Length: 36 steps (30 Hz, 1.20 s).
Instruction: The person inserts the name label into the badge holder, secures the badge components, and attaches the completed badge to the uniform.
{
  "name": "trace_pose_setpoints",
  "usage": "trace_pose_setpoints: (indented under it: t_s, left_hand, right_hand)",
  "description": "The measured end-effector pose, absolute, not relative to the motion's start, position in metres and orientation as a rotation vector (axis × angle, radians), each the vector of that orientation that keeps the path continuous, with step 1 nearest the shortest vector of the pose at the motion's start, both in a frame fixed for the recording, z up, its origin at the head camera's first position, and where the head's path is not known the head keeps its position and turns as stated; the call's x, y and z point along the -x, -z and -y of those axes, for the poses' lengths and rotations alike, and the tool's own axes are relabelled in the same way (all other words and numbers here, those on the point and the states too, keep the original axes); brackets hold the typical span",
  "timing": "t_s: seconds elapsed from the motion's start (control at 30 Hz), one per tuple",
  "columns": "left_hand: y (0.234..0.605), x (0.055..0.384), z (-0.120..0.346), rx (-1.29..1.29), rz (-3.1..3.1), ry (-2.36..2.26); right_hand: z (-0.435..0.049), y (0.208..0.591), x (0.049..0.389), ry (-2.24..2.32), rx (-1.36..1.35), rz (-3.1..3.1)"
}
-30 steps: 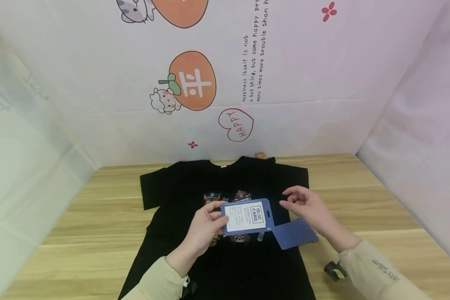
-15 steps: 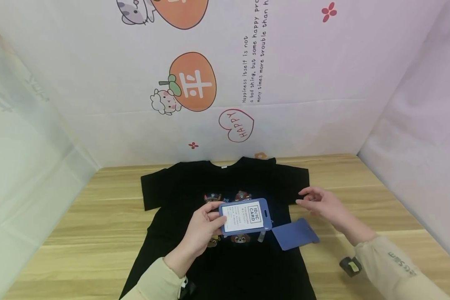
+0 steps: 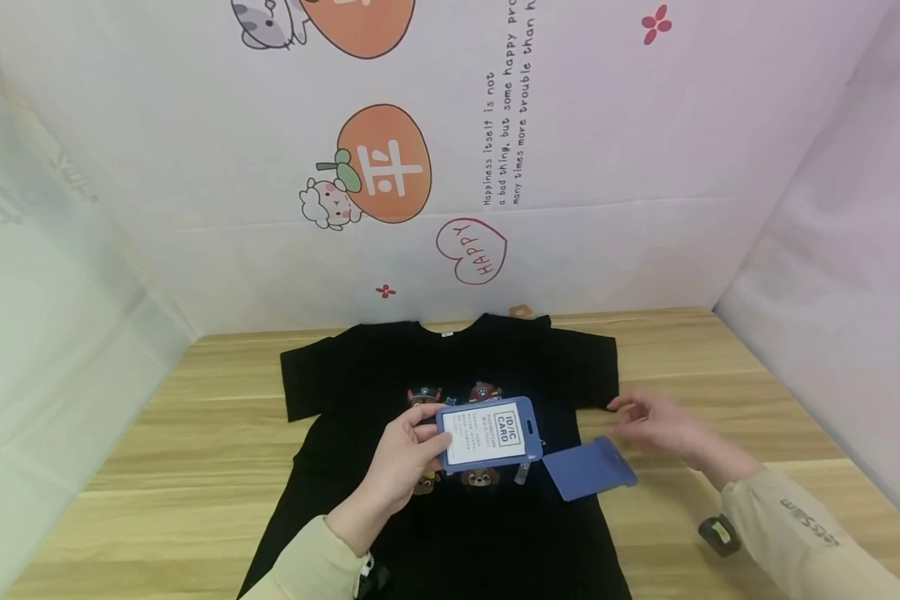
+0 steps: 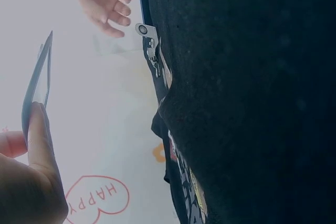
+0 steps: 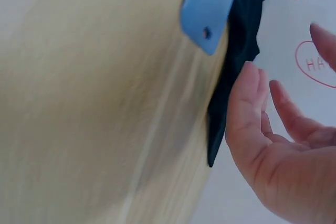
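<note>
My left hand [image 3: 399,458] pinches a blue ID card holder [image 3: 534,442] by its left end, thumb on the front. A white insert [image 3: 483,433] printed "ID/IC CARD" sits in it. The left wrist view shows the holder [image 4: 37,85] nearly edge-on, above the shirt. To the right, a flat blue panel [image 3: 588,469] lies partly on the black T-shirt [image 3: 450,542] and partly on the table. My right hand [image 3: 656,429], slightly blurred, is just above that panel; its fingers are loosely bent with nothing visible between them [image 5: 294,145].
The T-shirt lies spread over the wooden table [image 3: 157,467], with cartoon prints on its chest. A metal clip [image 4: 149,35] rests on the shirt beneath the holder. A printed white cloth [image 3: 607,167] rises behind the table, with pale cloth walls on both sides.
My right hand has moved right and then down, from beside the holder to near the blue panel's far edge. My left hand keeps the holder almost still.
</note>
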<state>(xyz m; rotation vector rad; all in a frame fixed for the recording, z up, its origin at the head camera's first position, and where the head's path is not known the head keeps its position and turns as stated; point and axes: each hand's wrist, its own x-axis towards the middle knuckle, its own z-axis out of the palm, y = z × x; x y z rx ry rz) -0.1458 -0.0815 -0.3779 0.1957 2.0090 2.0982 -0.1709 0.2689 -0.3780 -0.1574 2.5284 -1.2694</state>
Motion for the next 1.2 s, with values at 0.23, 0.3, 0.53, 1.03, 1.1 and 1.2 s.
trace_pose_setpoints:
  t_s: [0.23, 0.3, 0.53, 1.03, 1.1, 1.2]
  left_hand:
    - [0.378, 0.145, 0.082, -0.184, -2.015, -2.088]
    - [0.378, 0.144, 0.083, -0.179, -2.013, -2.088]
    - [0.378, 0.144, 0.082, -0.189, -2.0, -2.088]
    - [0.377, 0.147, 0.079, -0.194, -1.979, -2.091]
    - [0.377, 0.147, 0.079, -0.194, -1.979, -2.091]
    - [0.377, 0.147, 0.079, -0.192, -1.98, -2.089]
  right_hand:
    - [-0.269, 0.388, 0.172, 1.116, 0.291, -2.539]
    - [-0.267, 0.39, 0.171, 1.074, 0.329, -2.55]
    - [-0.263, 0.394, 0.171, 0.925, 0.4, -2.634]
    - [-0.263, 0.4, 0.17, 0.782, 0.64, -2.713]
    - [-0.262, 0.401, 0.171, 0.767, 0.624, -2.72]
    - [-0.262, 0.403, 0.171, 0.744, 0.626, -2.723]
